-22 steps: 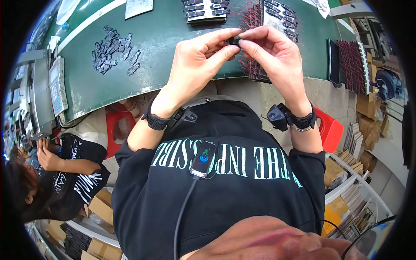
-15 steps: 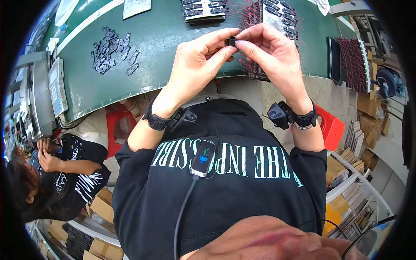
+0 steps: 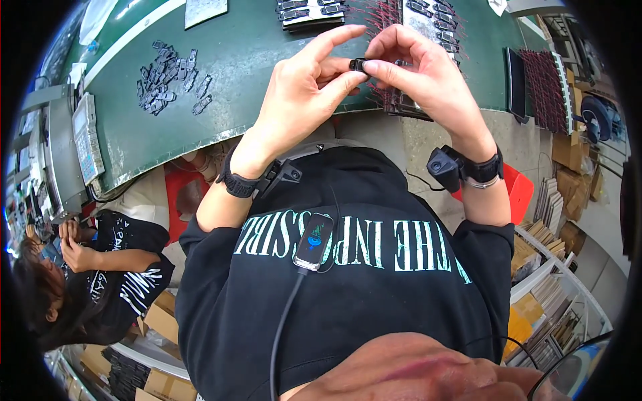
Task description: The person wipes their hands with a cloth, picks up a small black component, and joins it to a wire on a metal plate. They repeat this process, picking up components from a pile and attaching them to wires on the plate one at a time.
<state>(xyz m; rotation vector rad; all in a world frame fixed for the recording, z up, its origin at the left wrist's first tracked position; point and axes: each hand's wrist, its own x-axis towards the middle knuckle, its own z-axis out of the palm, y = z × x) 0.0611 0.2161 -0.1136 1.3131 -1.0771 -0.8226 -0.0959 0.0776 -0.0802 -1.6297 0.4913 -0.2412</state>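
A small black plastic part is held between my two hands above the front edge of the green table. My left hand grips it from the left with thumb and a bent finger, the index finger lifted off it. From the right, the thumb of my right hand presses on it; the other fingers curl behind. Fingers hide much of the part. Beyond my hands lie stacked trays with rows of black parts. Left on the table is a loose pile of similar black parts.
Behind my right hand are red-wired pieces and a tray of black parts. A rack of red wires stands at the table's right. A grey keypad device sits at the left edge. Another person works at lower left, by a red stool.
My left index finger has lifted away from the black part. My right wrist has shifted slightly right and the right fingers have opened a little around the part.
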